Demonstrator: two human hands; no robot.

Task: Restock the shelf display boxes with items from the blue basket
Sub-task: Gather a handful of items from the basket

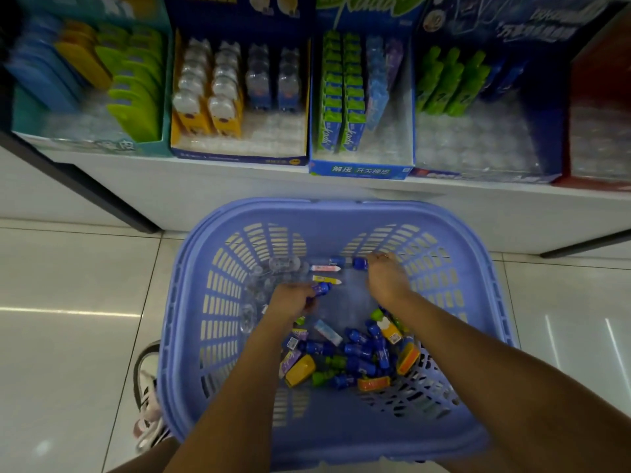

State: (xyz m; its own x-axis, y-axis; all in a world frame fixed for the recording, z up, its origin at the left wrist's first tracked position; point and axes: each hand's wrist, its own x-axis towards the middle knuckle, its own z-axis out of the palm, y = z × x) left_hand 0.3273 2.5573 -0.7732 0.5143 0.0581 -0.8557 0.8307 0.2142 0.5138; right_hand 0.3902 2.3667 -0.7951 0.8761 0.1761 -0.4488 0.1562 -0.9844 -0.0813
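Note:
The blue basket (191, 302) stands on the floor below the shelf, with both my arms reaching into it. My left hand (290, 302) grips a small dark blue item (321, 289) near the basket's middle. Further back, my right hand (386, 278) is curled over another dark blue item (360, 263) by the far wall; its fingers are partly hidden. A heap of small blue, green, yellow and orange items (355, 356) lies in the near right of the basket. Display boxes (362, 167) line the shelf above, partly filled.
Clear plastic pieces (273, 271) lie in the basket's far left. A pink and a yellow item (326, 274) lie between my hands. The white shelf edge (239, 186) runs above the basket. A shoe (146, 387) stands left of the basket on the tiled floor.

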